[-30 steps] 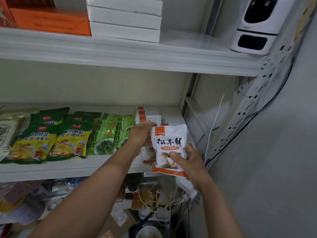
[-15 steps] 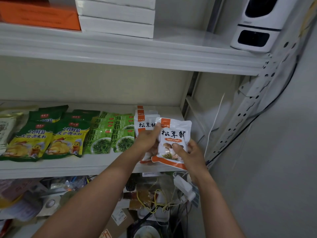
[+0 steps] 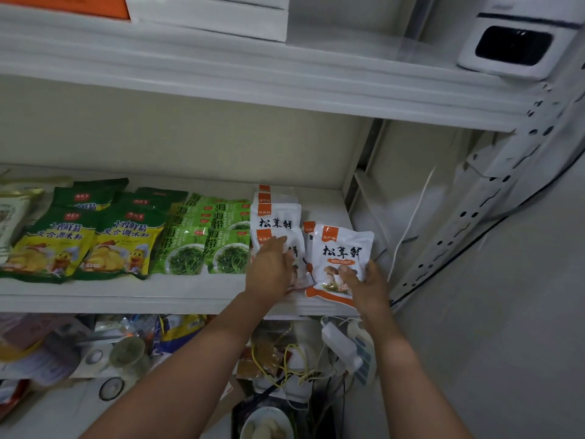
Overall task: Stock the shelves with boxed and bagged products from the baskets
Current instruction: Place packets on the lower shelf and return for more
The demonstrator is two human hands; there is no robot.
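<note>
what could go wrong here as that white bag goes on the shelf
1. The white bag, pinched low by the right hand, sits at the front edge of the shelf; released there, it might slip onto the cables below.
2. The left hand pressing the stacked bags could skew them.

Small shop or stockroom shelving.
White metal shelf (image 3: 190, 293) carries neat rows of identical food bags (image 3: 120, 245); perforated upright (image 3: 468, 210) at right.

The white mushroom bag (image 3: 340, 258), before held up in front of the shelf (image 3: 158, 293), has come down onto its right end. The left hand (image 3: 270, 267) has let go of it and now lies flat on the neighbouring stack of white bags (image 3: 275, 217).
</note>
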